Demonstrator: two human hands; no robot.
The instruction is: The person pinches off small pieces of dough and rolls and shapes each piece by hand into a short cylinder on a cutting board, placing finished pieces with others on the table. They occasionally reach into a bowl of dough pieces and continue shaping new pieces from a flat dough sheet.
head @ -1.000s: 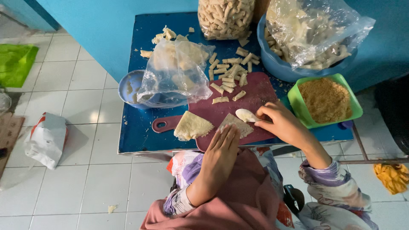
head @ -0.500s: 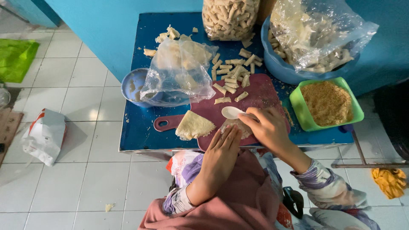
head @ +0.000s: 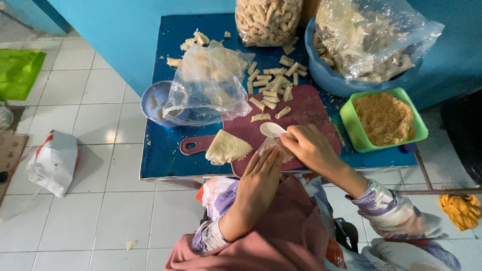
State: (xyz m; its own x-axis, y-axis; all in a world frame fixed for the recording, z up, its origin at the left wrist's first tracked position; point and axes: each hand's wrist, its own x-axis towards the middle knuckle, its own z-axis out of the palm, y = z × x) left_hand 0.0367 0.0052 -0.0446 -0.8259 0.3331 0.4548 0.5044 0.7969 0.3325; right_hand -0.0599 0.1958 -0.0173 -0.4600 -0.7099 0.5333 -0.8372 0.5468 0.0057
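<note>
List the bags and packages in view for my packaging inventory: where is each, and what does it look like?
Clear plastic bag: crumpled, on the blue table over the small blue bowl, pale pieces inside.
Clear plastic bag: upright at the table's far edge, full of beige sticks.
Clear plastic bag: lining the big blue basin, pale pieces inside.
White pouch: on the tiled floor, left, red-orange trim.

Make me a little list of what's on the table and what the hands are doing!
Table: blue table
Board: dark red cutting board with a handle
Left hand: flat on a thin wrapper at the board's near edge
Right hand: holding a white spoon over the wrapper
Folded piece: pale triangle on the board
Rolls: small rolled pieces piled on the board's far side
Green tub: brown crumbs
Blue bowl: partly under a clear plastic bag
</note>
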